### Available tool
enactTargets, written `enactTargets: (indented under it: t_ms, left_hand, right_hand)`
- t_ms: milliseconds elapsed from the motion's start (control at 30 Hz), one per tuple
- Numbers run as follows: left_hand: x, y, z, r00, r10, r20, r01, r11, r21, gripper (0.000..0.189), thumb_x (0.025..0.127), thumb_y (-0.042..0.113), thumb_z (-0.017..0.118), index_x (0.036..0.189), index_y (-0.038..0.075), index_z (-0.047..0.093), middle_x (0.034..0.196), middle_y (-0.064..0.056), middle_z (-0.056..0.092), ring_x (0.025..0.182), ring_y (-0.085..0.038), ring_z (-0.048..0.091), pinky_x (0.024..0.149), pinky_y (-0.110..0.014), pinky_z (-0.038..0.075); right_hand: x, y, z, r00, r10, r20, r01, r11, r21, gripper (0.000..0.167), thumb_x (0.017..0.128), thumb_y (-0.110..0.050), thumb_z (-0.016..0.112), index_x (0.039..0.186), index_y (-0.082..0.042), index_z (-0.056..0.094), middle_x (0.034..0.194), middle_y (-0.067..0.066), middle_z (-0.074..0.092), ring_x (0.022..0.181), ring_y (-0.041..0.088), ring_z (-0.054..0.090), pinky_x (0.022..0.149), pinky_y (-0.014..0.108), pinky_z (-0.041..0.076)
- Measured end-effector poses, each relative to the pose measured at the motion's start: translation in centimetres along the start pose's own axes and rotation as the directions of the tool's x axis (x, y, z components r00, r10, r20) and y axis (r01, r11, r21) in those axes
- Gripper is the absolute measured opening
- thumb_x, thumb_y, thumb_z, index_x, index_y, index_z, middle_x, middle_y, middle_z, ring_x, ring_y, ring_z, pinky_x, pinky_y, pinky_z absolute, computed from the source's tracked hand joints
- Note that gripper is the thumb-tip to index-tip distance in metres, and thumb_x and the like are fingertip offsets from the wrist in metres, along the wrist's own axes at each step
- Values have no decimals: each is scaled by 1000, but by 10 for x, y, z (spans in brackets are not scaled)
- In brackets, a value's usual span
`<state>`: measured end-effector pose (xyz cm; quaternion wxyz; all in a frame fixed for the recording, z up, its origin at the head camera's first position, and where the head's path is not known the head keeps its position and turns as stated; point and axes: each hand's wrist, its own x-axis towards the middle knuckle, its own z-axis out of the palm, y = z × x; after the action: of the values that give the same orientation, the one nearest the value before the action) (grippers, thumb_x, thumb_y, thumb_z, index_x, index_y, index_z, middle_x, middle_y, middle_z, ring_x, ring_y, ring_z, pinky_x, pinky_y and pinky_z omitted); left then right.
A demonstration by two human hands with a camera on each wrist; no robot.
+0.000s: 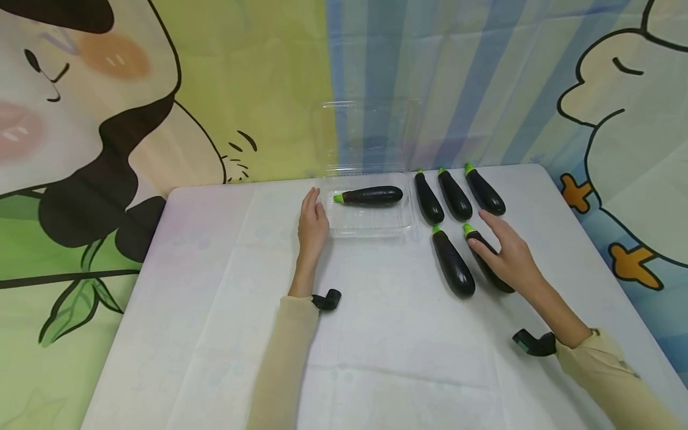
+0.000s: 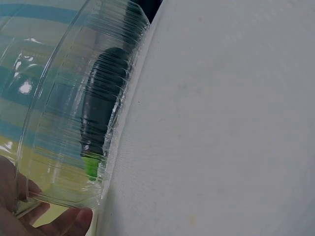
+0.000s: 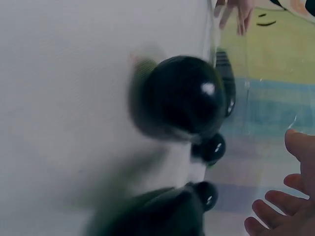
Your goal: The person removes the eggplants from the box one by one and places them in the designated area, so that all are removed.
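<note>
A clear plastic clamshell box (image 1: pixel 371 231) lies at the back of the table with one black eggplant (image 1: pixel 374 196) inside, its green stem pointing left. My left hand (image 1: pixel 313 224) is against the box's left side, fingers extended; in the left wrist view, the fingertips (image 2: pixel 81 221) are right at its edge. Over the front right eggplant (image 1: pixel 490 275) hovers my right hand (image 1: pixel 507 251), thumb and fingers spread and partly covering it. In the right wrist view, that hand's fingers (image 3: pixel 275 206) hold nothing. Beside this eggplant, to the left, lies another eggplant (image 1: pixel 453 263).
The box's transparent lid (image 1: pixel 371 137) stands raised against the patterned backdrop (image 1: pixel 269 89). Three more eggplants (image 1: pixel 454 194) lie in a slanted row right of the box. A white cloth covers the table (image 1: pixel 387 340). Each wrist wears a small black camera (image 1: pixel 534 343).
</note>
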<state>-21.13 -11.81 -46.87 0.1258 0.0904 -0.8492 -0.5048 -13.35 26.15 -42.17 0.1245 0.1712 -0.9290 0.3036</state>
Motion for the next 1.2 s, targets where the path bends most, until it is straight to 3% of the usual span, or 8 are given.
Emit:
enactTargets:
  t_ms: [200, 467, 700, 967, 1200]
  left_hand:
    - [1, 0, 0, 1000, 1, -2, -1, 1000, 9, 44, 104, 18, 34, 147, 13, 42, 157, -1, 35, 146, -21, 32, 117, -44, 31]
    - [0, -1, 1, 1000, -4, 4, 4, 1000, 5, 44, 105, 18, 34, 147, 13, 42, 157, -1, 35, 147, -20, 31, 118, -42, 30]
    - [0, 0, 0, 1000, -6, 3, 6, 1000, 7, 44, 105, 18, 34, 147, 13, 42, 157, -1, 35, 147, -20, 31, 119, -41, 29]
    - [0, 1, 1, 1000, -2, 3, 2, 1000, 12, 44, 105, 18, 34, 147, 13, 42, 157, -1, 35, 146, -21, 32, 119, -42, 29]
    - [0, 0, 0, 1000, 0, -2, 0, 1000, 15, 44, 105, 18, 34, 147, 13, 42, 156, -1, 36, 146, -22, 33, 117, -44, 31]
  right_hand:
    - [18, -30, 2, 992, -46, 120, 41, 998, 42, 69, 88, -13, 71, 147, -5, 39, 148, 24, 42, 136, 45, 39, 104, 63, 36]
    - [44, -61, 10, 955, -131, 266, 124, 991, 44, 66, 92, -18, 67, 149, -6, 37, 151, 20, 41, 137, 40, 40, 106, 59, 38]
    - [63, -77, 25, 926, -229, 301, 211, 973, 91, 62, 93, -21, 65, 147, -5, 39, 149, 18, 44, 138, 36, 41, 109, 54, 38]
    - [73, -85, 39, 889, -235, 394, 210, 972, 106, 57, 95, -24, 62, 146, -6, 42, 150, 16, 44, 141, 34, 38, 113, 54, 33]
    - [81, -90, 46, 871, -280, 403, 262, 960, 101, 56, 94, -24, 64, 143, -5, 46, 148, 16, 46, 138, 34, 42, 110, 53, 38]
